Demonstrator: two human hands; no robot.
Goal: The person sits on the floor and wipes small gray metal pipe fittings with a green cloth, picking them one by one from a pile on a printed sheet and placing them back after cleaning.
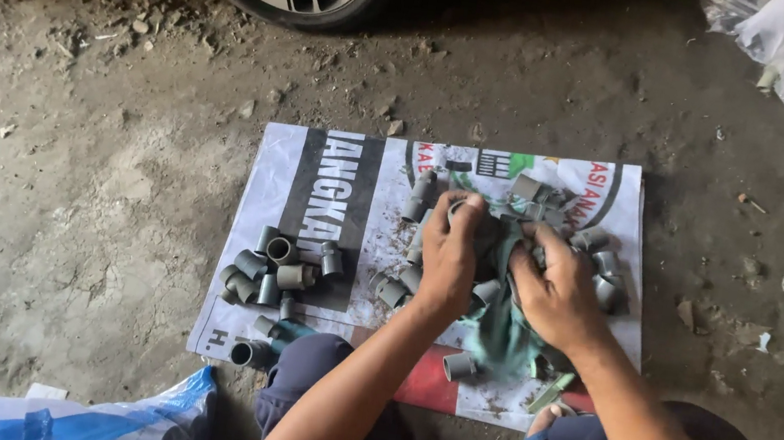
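We see a grey pipe fitting [467,212] gripped in the left hand [449,258], directly ahead of us on the printed sheet [316,180]. The right hand [559,292] clutches a green rag [499,330] beside it, seemingly rubbing the fitting. Cleaned fittings [274,270] lie left.

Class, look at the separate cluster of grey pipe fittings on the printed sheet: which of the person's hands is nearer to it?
Left. The left hand is just beside the cluster of grey pipe fittings; the right hand sits farther off, beyond the left, on the green cloth.
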